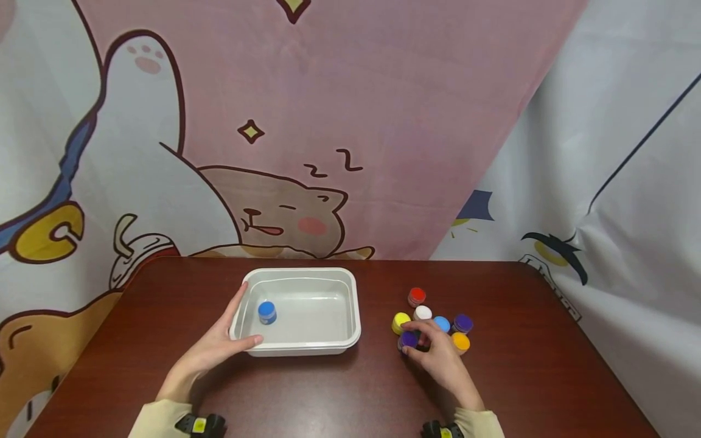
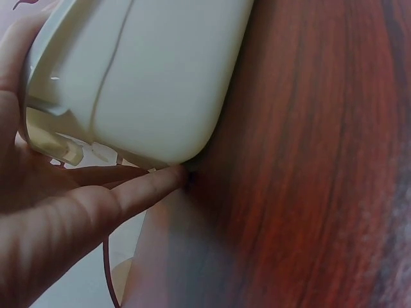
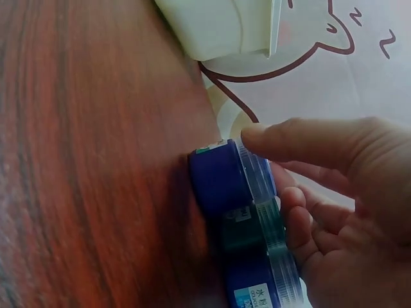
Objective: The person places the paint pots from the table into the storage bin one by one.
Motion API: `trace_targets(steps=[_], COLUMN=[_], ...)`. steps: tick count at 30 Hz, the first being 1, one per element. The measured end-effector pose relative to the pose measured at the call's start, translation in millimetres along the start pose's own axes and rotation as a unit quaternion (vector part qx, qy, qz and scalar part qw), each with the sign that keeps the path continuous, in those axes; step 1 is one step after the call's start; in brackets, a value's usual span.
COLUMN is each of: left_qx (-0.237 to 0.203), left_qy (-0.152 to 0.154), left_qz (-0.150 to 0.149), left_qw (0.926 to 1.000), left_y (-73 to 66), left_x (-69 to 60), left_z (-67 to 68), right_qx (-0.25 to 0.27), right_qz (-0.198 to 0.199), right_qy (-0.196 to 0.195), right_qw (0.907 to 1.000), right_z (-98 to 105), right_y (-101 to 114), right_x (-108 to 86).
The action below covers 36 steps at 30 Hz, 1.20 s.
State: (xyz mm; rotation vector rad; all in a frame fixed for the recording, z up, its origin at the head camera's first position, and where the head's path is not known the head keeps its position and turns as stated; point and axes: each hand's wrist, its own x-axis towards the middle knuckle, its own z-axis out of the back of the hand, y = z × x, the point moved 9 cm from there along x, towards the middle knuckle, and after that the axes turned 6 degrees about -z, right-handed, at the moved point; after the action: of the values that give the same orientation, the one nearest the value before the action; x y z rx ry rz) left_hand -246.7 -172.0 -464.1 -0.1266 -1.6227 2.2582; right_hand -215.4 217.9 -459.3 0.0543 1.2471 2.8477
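In the head view, a white tray [image 1: 299, 349] is touched at its near corner and side by the left hand [image 1: 219, 340], thumb and fingers spread straight. A blue jar [image 1: 267, 314] is held inside, just right of that hand. A purple jar [image 1: 408, 340] is pinched by the right hand [image 1: 442, 359]; a red jar [image 1: 417, 297] is set beyond it, an orange jar [image 1: 461, 343] just right.

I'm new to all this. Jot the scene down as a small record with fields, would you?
Surface: brown table
Container: pale tray
Inside it: one blue jar
Left hand: touches the tray's left end
Right hand: pinches a purple jar
Nearby jars: red jar, white jar, yellow jar, light-blue jar, orange jar, second purple one, dark-green jar
Backdrop: cartoon cloth
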Motion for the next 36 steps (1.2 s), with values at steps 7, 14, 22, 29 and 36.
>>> trace_targets(steps=[7,14,22,29,36], left_qx=[0.007,0.007,0.009,0.003,-0.007], left_qy=[-0.002,-0.001,0.0,0.0,0.002], left_qz=[0.0,-0.002,-0.005,0.0,0.0], left_qw=[1.0,1.0,0.9999,1.0,1.0], left_y=[-0.2,0.1,-0.8,-0.6,-0.2], left_x=[-0.1,0.4,-0.3,-0.2,-0.3], left_z=[0.6,0.1,0.2,0.3,-0.8], right_qx=[-0.006,0.023,0.058,0.08,0.097], right_qz=[0.013,0.027,0.038,0.077,0.081], right_qy=[0.001,-0.004,-0.023,-0.041,-0.045], right_qw=[0.9999,0.9994,0.9973,0.9929,0.991], right_z=[-3,-3,5,14,19], right_y=[3,8,15,33,54], right_x=[-1.0,-1.5,-0.7,1.2,-1.1])
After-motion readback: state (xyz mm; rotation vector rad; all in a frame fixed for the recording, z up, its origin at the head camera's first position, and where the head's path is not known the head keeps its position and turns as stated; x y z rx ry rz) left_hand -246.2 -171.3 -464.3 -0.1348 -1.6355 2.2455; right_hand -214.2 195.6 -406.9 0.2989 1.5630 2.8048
